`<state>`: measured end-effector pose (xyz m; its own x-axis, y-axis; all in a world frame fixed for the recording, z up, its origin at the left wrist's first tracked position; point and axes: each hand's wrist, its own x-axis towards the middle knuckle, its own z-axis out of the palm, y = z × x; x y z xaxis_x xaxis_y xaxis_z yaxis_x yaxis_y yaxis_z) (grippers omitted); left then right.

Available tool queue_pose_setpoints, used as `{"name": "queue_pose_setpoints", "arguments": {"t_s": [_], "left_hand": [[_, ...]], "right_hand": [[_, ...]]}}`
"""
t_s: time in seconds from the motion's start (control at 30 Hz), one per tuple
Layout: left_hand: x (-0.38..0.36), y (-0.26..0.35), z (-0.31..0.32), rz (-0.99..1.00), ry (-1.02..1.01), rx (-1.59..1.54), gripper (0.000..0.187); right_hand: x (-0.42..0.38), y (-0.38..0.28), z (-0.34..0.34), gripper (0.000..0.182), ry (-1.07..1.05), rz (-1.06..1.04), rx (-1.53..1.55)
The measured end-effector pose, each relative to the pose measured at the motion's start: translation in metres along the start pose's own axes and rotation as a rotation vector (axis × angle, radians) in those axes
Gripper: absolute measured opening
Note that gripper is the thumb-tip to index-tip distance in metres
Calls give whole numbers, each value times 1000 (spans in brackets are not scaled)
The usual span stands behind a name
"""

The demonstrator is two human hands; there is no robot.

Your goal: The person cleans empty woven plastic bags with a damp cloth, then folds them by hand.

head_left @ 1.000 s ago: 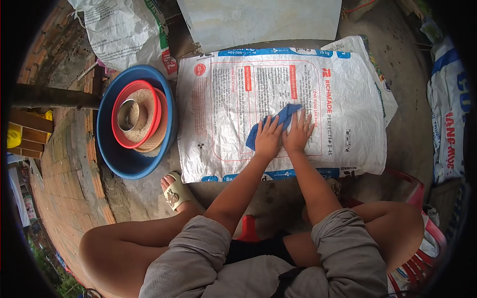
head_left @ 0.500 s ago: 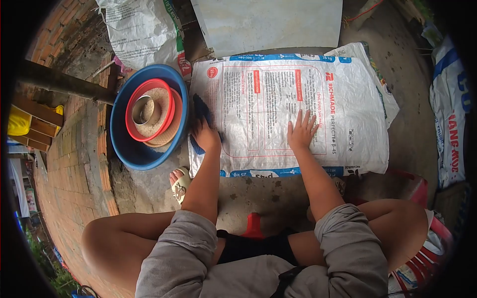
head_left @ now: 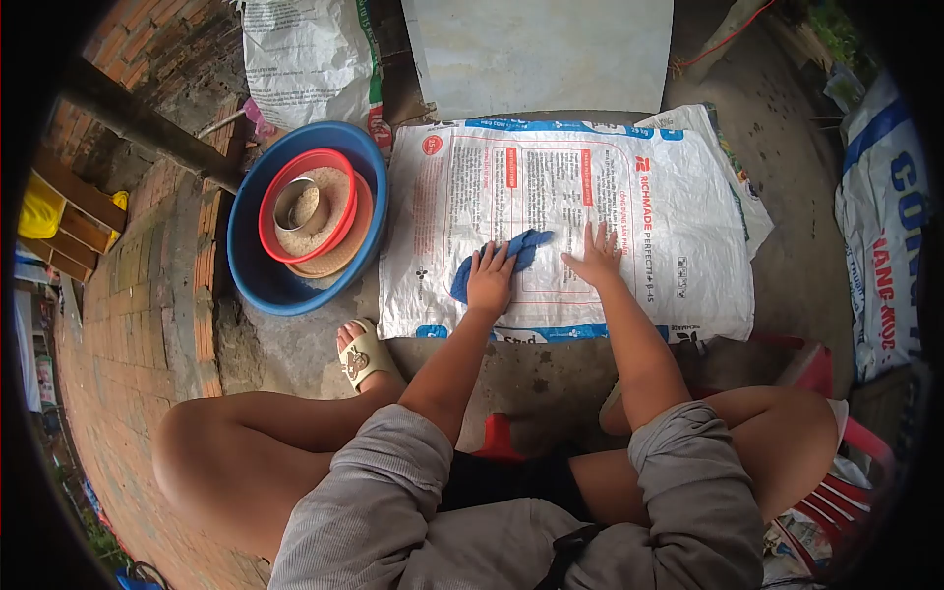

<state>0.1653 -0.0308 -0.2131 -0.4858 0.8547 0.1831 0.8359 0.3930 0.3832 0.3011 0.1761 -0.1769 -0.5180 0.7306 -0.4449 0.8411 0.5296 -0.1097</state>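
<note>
A white printed sack (head_left: 708,226) lies flat on the ground in front of me. My left hand (head_left: 491,280) presses a crumpled blue cloth (head_left: 526,248) onto the sack, left of its middle, with fingers spread over the cloth. To its right, my right hand (head_left: 598,261) rests on the sack with fingers spread and nothing held. A large blue basin (head_left: 251,280) stands left of the sack. In it, a red bowl (head_left: 267,211) holds pale grains (head_left: 329,202) and a metal cup (head_left: 300,206), above a woven tan tray (head_left: 339,258).
Behind the sack lies a pale flat board (head_left: 541,59), with another white sack (head_left: 305,64) to its left. A wooden pole (head_left: 147,133) reaches toward the basin. At the right edge are a full sack (head_left: 875,236) and red plastic chair parts (head_left: 831,506).
My left hand has moved right with the blue cloth, from the sack's left edge toward its middle. My right hand stays spread on the sack. The view has shifted slightly.
</note>
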Motion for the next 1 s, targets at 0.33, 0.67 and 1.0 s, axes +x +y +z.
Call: {"name": "queue_pose_setpoints", "arguments": {"t_s": [0.33, 0.67, 1.0], "left_hand": [[2, -91, -55, -520, 273, 220, 52], [4, 77, 7, 187, -214, -77, 58], [-10, -123, -51, -484, 149, 261, 51]], "right_hand": [[-44, -11, 53, 67, 245, 15, 14], [-44, -19, 22, 78, -31, 54, 8], [-34, -13, 32, 72, -26, 43, 49]]}}
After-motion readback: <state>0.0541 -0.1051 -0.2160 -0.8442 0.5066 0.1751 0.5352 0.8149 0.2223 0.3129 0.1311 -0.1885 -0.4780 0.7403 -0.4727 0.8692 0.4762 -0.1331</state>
